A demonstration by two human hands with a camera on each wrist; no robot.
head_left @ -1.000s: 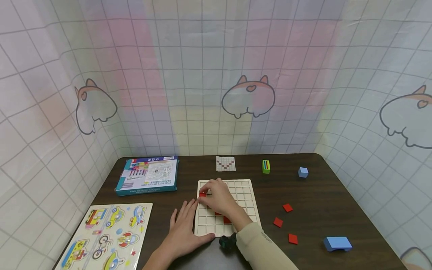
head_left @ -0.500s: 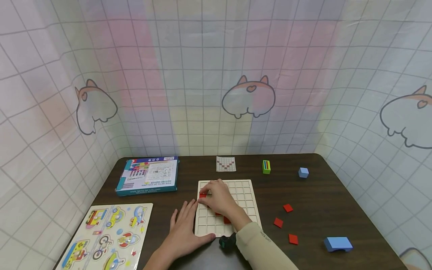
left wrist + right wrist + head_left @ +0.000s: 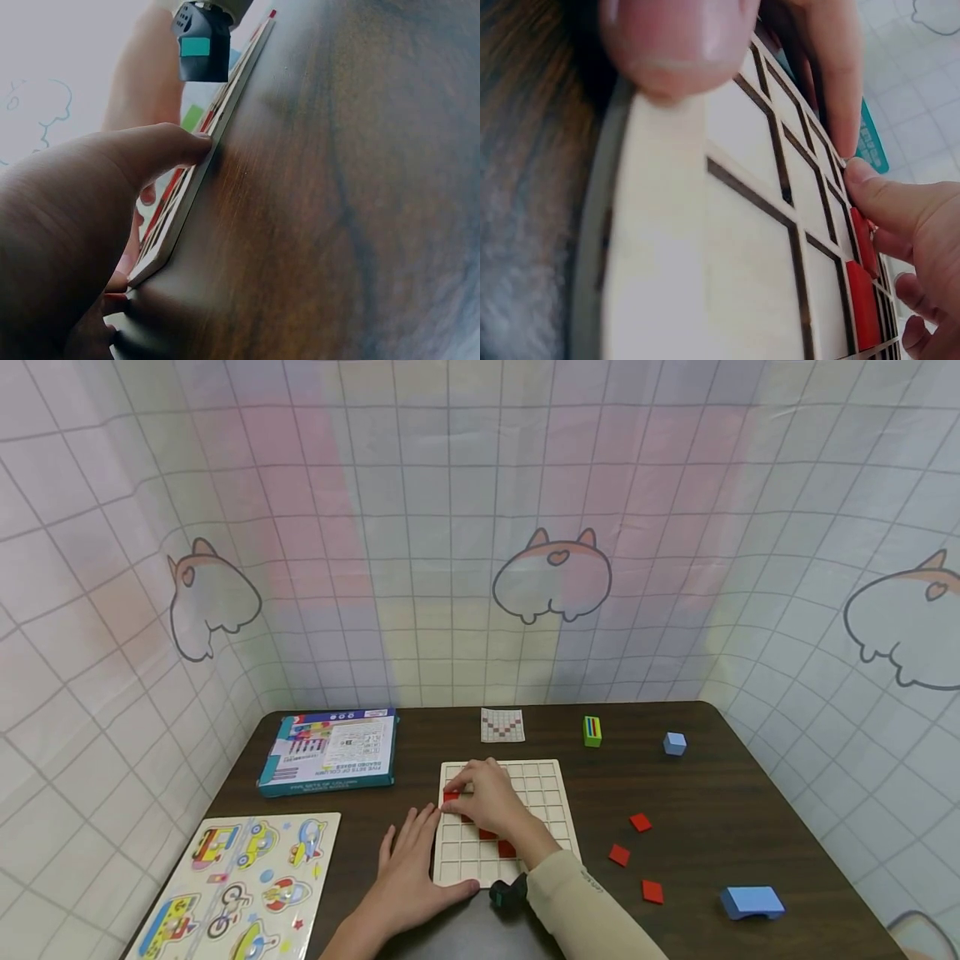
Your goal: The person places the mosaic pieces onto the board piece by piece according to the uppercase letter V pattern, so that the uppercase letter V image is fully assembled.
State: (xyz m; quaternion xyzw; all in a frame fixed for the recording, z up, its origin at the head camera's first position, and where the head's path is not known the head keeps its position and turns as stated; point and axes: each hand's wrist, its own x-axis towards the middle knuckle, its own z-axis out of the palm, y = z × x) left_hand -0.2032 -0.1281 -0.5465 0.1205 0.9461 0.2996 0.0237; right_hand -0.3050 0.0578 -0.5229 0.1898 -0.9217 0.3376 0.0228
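A pale wooden grid board (image 3: pixel 546 789) lies on the dark table. My left hand (image 3: pixel 408 877) rests beside its lower left corner, fingers straight along the left side. The left thumb (image 3: pixel 176 144) presses on the board's near edge in the left wrist view. My right hand (image 3: pixel 491 802) reaches over the board, thumb and fingertips pinching a red square tile (image 3: pixel 450 797) at a cell near the upper left. Further red tiles (image 3: pixel 507 849) sit in cells running down diagonally from there, partly hidden under the right hand.
Loose red tiles (image 3: pixel 618 855) lie right of the board, near a blue arch block (image 3: pixel 752 902). Behind stand a patterned card (image 3: pixel 502 725), a green striped block (image 3: pixel 592 732) and a blue cube (image 3: pixel 674 743). A flat box (image 3: pixel 330 756) and a picture puzzle (image 3: pixel 315 893) lie left.
Both hands hold nearly the same positions. The right hand has shifted only very slightly, and a little more of the red tiles beneath it shows.
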